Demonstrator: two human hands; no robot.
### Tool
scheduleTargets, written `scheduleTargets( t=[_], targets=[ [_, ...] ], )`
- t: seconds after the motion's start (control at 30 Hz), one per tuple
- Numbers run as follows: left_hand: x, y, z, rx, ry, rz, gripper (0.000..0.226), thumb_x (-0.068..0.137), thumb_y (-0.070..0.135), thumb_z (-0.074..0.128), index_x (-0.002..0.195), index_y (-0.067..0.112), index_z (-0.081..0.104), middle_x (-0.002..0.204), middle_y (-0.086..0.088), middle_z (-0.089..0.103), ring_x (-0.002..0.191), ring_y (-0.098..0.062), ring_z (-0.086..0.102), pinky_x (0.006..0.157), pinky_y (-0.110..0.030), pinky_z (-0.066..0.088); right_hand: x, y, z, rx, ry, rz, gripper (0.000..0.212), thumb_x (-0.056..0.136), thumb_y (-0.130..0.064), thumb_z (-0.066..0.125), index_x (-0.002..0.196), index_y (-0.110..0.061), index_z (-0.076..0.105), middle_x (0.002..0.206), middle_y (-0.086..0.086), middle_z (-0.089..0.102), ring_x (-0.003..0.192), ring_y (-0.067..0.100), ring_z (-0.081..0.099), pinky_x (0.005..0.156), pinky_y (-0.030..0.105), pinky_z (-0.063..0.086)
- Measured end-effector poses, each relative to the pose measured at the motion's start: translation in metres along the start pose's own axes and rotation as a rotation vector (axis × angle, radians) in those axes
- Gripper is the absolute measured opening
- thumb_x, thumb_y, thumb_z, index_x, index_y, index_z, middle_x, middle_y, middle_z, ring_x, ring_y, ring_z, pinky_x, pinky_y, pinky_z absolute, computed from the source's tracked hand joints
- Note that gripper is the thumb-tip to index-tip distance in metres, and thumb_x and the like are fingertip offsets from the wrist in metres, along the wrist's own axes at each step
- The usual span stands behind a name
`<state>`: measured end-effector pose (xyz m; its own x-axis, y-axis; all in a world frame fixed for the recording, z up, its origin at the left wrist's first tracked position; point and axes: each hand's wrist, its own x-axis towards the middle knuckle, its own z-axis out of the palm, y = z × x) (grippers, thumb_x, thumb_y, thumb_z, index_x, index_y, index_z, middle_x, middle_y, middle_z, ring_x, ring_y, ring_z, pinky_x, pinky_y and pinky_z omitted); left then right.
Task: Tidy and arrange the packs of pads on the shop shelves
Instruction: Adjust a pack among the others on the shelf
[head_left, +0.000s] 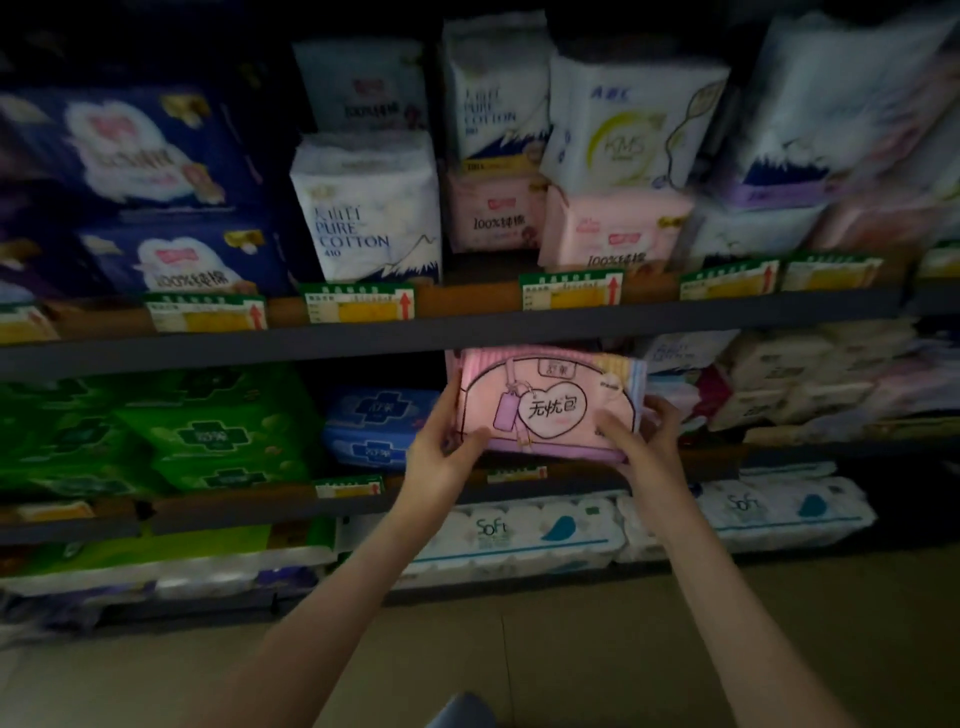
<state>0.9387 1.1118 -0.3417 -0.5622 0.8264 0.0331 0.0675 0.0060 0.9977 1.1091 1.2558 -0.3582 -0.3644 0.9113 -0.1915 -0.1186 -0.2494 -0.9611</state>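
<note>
Grey metal shelving (467, 332): dim shop aisle, with tiers of soft plastic packs above, level with and below both hands; tan tiled floor (519, 649) under the forearms.
Price tags (571, 291): green-and-yellow paper strips on the shelf edge just above the hands.
Pink rectangular plastic pack of pads with a heart print (550, 400): between the two hands, on the middle tier, its top just under the upper shelf edge; whether its base rests on the board cannot be told.
Facing: printed front towards the camera, heart upright.
Long axis: left to right, along the shelf.
Left hand (441, 457): grips the lower left corner, thumb on the front.
Right hand (644, 447): grips the lower right end, thumb across the front, fingers curled behind the edge.
Arms: both bare, reaching forward and up.
Blue packs (374, 426): just left of the left hand.
White toilet-roll bundles (519, 535): one tier below the wrists.
</note>
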Motion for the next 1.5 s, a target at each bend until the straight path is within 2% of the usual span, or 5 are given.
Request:
scheduleTargets(
  t=[0.3,0.6,0.83,1.03,1.5],
  targets=[
    [0.016,0.006,0.007,0.117,0.156,0.073,0.064,0.092,0.017,0.061,0.147,0.025,0.028,0.137,0.01,0.045,0.125,-0.003,0.042,0.087,0.0,0.038,0.022,-0.014,0.01,0.021,-0.253,-0.194,0.06,0.09,-0.009,0.062,0.143,-0.021,0.039,0.14,0.0,0.05,0.13,0.017,0.045,0.104,0.033,0.041],
    [0.052,-0.007,0.022,0.678,0.148,0.132,0.078,0.097,0.026,0.049,0.151,0.014,-0.006,0.158,-0.015,0.006,0.144,-0.031,0.014,0.114,-0.045,0.023,0.042,0.0,0.049,-0.494,-0.111,-0.412,0.095,0.086,0.002,0.063,0.151,-0.025,0.0,0.157,0.004,0.015,0.14,0.017,0.028,0.107,0.026,0.038],
    [0.047,-0.023,0.051,1.443,0.118,0.163,0.102,0.093,0.03,0.047,0.124,0.016,-0.049,0.136,-0.013,-0.049,0.124,-0.034,-0.046,0.102,-0.059,-0.02,0.034,0.022,0.05,-1.452,0.018,-0.764,0.1,0.083,0.003,0.053,0.143,-0.015,-0.025,0.15,0.004,-0.034,0.14,0.025,-0.027,0.114,0.044,-0.014],
    [0.063,-0.02,0.05,1.549,-0.027,0.138,0.085,0.096,0.035,0.042,0.146,0.015,-0.023,0.152,-0.014,-0.03,0.14,-0.034,-0.026,0.105,-0.054,-0.02,0.05,0.022,0.055,-1.564,-0.102,-0.604,0.105,0.087,-0.003,0.054,0.137,-0.019,-0.037,0.145,0.0,-0.044,0.137,0.022,-0.034,0.118,0.048,-0.004],
    [-0.039,0.078,-0.085,1.25,-0.005,0.101,0.05,0.101,0.03,0.034,0.148,0.018,0.024,0.158,-0.001,0.015,0.14,-0.019,0.024,0.113,-0.029,0.018,-0.059,-0.066,0.154,-1.286,-0.616,-0.631,0.052,0.101,-0.029,0.037,0.15,-0.016,0.024,0.155,0.0,0.024,0.139,0.017,0.029,0.109,0.028,0.03]
  ],
)
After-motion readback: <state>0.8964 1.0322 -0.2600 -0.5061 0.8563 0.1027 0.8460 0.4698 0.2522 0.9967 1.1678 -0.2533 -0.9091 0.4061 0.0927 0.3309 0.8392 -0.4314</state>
